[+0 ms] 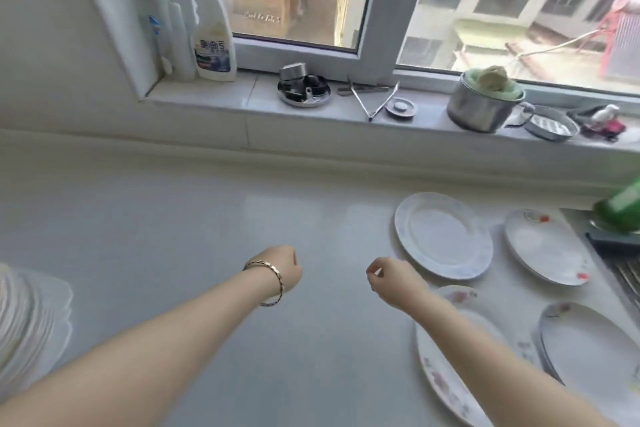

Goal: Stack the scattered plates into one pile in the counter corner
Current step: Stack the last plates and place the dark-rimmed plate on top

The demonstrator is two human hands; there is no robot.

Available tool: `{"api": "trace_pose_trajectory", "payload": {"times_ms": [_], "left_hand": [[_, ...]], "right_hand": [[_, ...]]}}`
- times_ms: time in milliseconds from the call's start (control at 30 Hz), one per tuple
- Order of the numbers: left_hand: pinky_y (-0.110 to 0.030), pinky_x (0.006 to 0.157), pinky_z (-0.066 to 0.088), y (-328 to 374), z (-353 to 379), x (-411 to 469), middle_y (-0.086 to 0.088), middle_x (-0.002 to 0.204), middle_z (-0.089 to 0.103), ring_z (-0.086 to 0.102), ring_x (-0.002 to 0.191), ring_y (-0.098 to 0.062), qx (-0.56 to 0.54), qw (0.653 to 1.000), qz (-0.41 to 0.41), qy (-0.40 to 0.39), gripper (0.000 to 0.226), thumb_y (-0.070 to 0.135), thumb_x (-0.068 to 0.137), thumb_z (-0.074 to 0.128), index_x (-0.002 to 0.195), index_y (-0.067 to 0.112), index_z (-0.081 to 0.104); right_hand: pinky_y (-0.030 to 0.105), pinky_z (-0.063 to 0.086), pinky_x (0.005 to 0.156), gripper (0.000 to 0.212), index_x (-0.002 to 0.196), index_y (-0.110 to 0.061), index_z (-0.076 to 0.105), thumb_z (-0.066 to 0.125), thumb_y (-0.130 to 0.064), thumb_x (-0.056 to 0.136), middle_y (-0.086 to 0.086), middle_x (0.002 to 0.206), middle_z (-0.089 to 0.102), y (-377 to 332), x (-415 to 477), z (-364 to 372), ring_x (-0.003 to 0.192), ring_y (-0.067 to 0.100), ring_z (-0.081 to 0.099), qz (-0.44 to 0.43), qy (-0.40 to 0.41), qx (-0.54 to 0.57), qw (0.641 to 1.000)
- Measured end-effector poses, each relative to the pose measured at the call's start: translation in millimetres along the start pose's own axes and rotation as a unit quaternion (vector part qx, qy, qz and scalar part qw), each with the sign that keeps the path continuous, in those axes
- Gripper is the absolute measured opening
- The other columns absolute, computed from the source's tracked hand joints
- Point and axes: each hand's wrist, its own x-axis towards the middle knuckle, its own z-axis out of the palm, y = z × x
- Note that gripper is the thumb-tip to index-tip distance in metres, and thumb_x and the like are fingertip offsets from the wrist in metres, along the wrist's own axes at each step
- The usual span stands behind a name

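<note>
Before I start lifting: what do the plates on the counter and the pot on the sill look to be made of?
The plates, such as the blue-rimmed plate and the red-flowered plate, look like glazed ceramic, or possibly melamine: white, glossy, with printed rim patterns. The pot on the sill looks like stainless steel: grey, shiny, reflective sides. The counter looks smooth and polished.

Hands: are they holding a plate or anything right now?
No. The left hand and right hand are both curled into loose fists above the counter, holding nothing.
</note>
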Motion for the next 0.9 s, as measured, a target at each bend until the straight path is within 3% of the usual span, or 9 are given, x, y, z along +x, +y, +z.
{"api": "trace_pose_trajectory", "payload": {"times_ms": [167,300,433,500,667,800,900], "left_hand": [[-0.030,0.083,0.047,83.1,26.8,31.5,-0.014,0.102,0.066,0.057,0.089,-0.028,-0.014,1.000,0.003,-0.004,0.023,0.016,0.091,0.041,0.097,0.010,0.062],[-0.025,0.072,0.040,115.7,45.0,52.9,-0.005,0.089,0.059,0.052,0.082,-0.025,-0.016,1.000,-0.016,0.000,0.012,0.015,0.089,0.041,0.085,0.018,0.052],[-0.030,0.074,0.046,125.1,53.8,65.3,-0.007,0.092,0.066,0.061,0.087,-0.026,-0.034,0.998,-0.044,0.011,0.018,0.013,0.089,0.038,0.090,0.013,0.056],[-0.033,0.079,0.051,123.1,57.4,68.0,-0.011,0.098,0.070,0.066,0.094,-0.029,-0.041,0.998,-0.054,0.015,0.024,0.013,0.090,0.037,0.095,0.008,0.060],[-0.034,0.079,0.053,105.5,56.6,73.6,-0.012,0.098,0.072,0.067,0.094,-0.029,-0.040,0.995,-0.084,0.021,0.019,0.014,0.089,0.037,0.086,0.012,0.056],[-0.034,0.082,0.053,89.2,50.9,73.4,-0.013,0.097,0.072,0.067,0.095,-0.029,-0.057,0.993,-0.102,0.032,0.018,0.014,0.089,0.038,0.085,0.012,0.056],[-0.035,0.084,0.052,75.2,45.1,66.2,-0.011,0.097,0.072,0.067,0.095,-0.028,-0.069,0.991,-0.100,0.047,0.017,0.015,0.089,0.039,0.084,0.013,0.055]], "right_hand": [[0.035,0.050,0.090,0.037,0.124,-0.007,0.056,0.046,-0.015,0.089,0.013,0.119,0.063,112.6,33.9,-49.0,0.104,0.033,0.062,0.121,0.068,0.097,0.986],[0.030,0.042,0.079,0.034,0.115,0.005,0.057,0.048,-0.016,0.090,0.022,0.110,0.061,173.4,71.6,-73.6,0.107,0.037,0.059,0.239,0.080,0.184,0.950],[0.043,0.051,0.087,0.026,0.101,0.000,0.062,0.058,-0.019,0.083,0.017,0.087,0.057,217.3,109.5,-64.7,0.082,0.032,0.058,0.314,0.073,0.329,0.887],[0.045,0.053,0.090,0.023,0.099,-0.003,0.060,0.062,-0.018,0.082,0.015,0.090,0.060,222.0,114.6,-60.5,0.086,0.033,0.063,0.338,0.079,0.431,0.833],[0.046,0.051,0.094,0.041,0.115,0.004,0.059,0.069,-0.017,0.082,0.016,0.112,0.065,220.5,117.7,-58.1,0.095,0.034,0.064,0.334,0.107,0.553,0.756],[0.039,0.048,0.087,0.033,0.122,0.003,0.053,0.057,-0.006,0.091,0.014,0.102,0.061,206.4,109.6,-63.9,0.090,0.029,0.058,0.270,0.118,0.601,0.743],[0.033,0.051,0.072,0.029,0.120,-0.005,0.055,0.055,-0.002,0.091,0.007,0.086,0.062,190.2,96.8,-63.5,0.074,0.021,0.060,0.226,0.100,0.631,0.735]]}}
